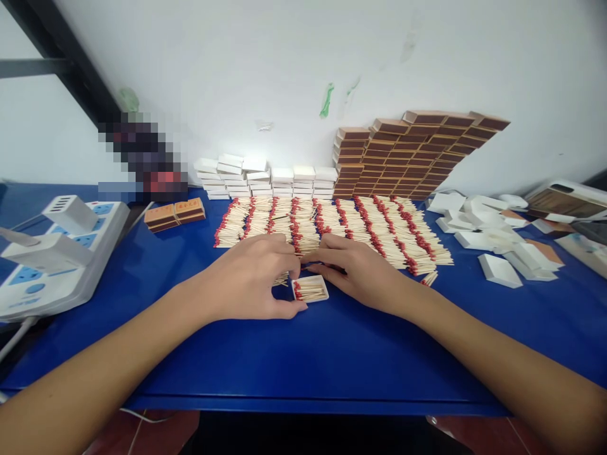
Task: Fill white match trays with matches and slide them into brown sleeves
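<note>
A small white matchbox tray point(312, 299) lies on the blue table, partly filled with red-tipped matches point(310, 290). My left hand point(251, 275) curls around the tray's left end, thumb at its near edge and forefinger at its far corner. Just beyond the tray, my right hand point(358, 268) has its fingers drawn together at the near edge of the match rows point(351, 224). What sits between those fingertips is mostly hidden. The rows spread behind both hands, red heads lined up in bands. A few loose matches point(281, 279) show under my left hand.
White trays point(294, 177) are stacked against the wall, beside a tall stack of brown matchboxes point(403, 155). More white trays point(497, 237) lie scattered right, near a phone-like device point(571, 201). A bundle of orange matchboxes point(175, 215) and a power strip point(111, 221) are left.
</note>
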A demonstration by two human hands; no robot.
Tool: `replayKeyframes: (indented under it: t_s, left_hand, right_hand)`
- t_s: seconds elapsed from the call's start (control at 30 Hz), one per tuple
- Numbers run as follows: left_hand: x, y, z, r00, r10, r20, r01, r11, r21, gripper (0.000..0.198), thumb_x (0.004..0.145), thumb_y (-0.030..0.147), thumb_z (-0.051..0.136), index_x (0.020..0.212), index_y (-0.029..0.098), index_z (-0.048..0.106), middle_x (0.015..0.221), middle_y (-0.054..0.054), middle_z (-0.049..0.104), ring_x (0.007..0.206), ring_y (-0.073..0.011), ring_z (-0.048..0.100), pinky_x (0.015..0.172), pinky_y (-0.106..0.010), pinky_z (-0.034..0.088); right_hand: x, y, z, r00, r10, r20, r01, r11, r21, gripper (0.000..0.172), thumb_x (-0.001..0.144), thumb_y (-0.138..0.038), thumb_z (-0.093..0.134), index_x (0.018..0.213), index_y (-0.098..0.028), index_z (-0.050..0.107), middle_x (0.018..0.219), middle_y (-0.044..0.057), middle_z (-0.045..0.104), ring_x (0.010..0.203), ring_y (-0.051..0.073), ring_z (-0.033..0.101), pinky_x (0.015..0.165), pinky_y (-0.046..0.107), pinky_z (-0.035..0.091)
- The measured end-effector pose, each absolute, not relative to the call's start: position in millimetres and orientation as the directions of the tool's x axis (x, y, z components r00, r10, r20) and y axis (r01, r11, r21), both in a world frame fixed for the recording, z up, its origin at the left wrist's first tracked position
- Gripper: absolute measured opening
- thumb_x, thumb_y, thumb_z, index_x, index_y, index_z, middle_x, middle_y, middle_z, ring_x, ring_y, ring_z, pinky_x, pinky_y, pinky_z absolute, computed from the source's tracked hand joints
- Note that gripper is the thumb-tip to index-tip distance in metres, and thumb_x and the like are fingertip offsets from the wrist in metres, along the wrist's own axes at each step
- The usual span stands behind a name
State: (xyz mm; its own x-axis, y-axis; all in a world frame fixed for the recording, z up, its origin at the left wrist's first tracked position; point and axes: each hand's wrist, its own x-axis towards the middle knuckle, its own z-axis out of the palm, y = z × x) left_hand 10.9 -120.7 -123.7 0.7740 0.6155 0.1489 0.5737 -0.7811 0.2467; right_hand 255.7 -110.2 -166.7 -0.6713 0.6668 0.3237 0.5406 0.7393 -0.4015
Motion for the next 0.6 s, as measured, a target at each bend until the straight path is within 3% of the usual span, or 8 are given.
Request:
replayKeyframes:
  t_s: [0.27, 0.6]
  left_hand:
    - [10, -120, -124, 0.774, 0.618, 0.141, 0.578, -0.779, 0.242, 0.029, 0.084, 0.046, 0.076, 0.09, 0.017, 0.074, 0.081, -0.002, 0.064, 0.079, -0.0187, 0.057, 0.072, -0.034, 0.041]
    - [9, -120, -124, 0.766, 0.629, 0.135, 0.591, -0.771, 0.237, 0.03, 0.085, 0.047, 0.076, 0.091, 0.018, 0.074, 0.082, -0.003, 0.065, 0.083, -0.0203, 0.059, 0.075, -0.034, 0.044]
  right_hand:
    - [256, -109, -163, -0.638, 0.72, 0.273, 0.602, 0.688, -0.407, 0.011, 0.104, -0.023, 0.059, 0.097, -0.019, 0.067, 0.092, 0.004, 0.062, 0.079, 0.017, 0.058, 0.069, 0.029, 0.043]
    - [263, -109, -156, -0.613, 0.76, 0.216, 0.668, 0.644, -0.372, 0.016, 0.105, -0.03, 0.058, 0.092, -0.021, 0.06, 0.095, 0.005, 0.063, 0.081, 0.019, 0.059, 0.069, 0.031, 0.042]
